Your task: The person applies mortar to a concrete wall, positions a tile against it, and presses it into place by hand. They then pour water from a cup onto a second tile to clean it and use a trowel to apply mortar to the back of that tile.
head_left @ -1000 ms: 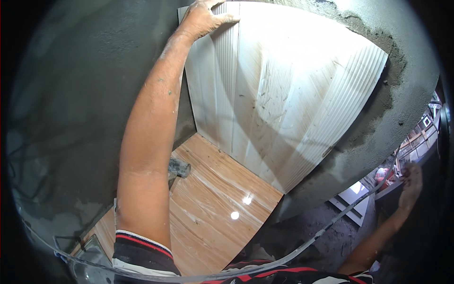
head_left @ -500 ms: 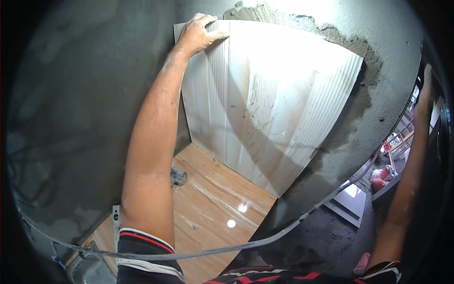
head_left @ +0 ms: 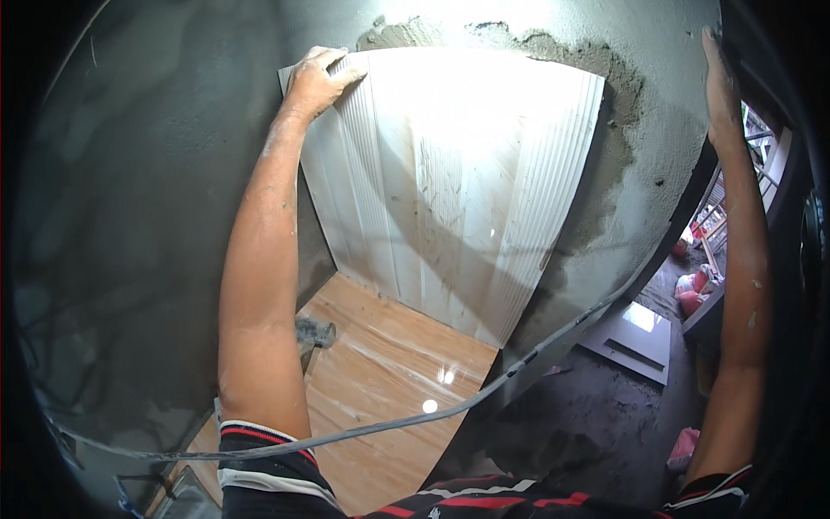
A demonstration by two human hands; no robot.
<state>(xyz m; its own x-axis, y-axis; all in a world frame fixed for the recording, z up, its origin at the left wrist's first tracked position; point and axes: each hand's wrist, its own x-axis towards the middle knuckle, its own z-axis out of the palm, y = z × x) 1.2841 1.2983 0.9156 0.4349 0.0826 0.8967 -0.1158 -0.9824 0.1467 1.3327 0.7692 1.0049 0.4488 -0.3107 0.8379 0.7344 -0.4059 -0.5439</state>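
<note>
A large pale ribbed tile [head_left: 458,182] stands against a grey mortared wall [head_left: 156,173], with wet mortar squeezed out around its top and right edges. My left hand [head_left: 318,80] grips the tile's upper left corner, fingers curled over the edge. My right hand [head_left: 719,78] is raised high at the far right, pressed flat on the wall's outer edge, apart from the tile.
A glossy wood-look floor tile [head_left: 380,389] lies below the wall tile. A hammer [head_left: 311,336] rests on it beside my left forearm. A thin grey cable [head_left: 484,394] crosses in front. At the right are a white slab [head_left: 635,337] and dirt ground.
My right arm has swung up from low at the right to the wall's edge. The tile sits more squarely in view; my left hand keeps its hold on the corner.
</note>
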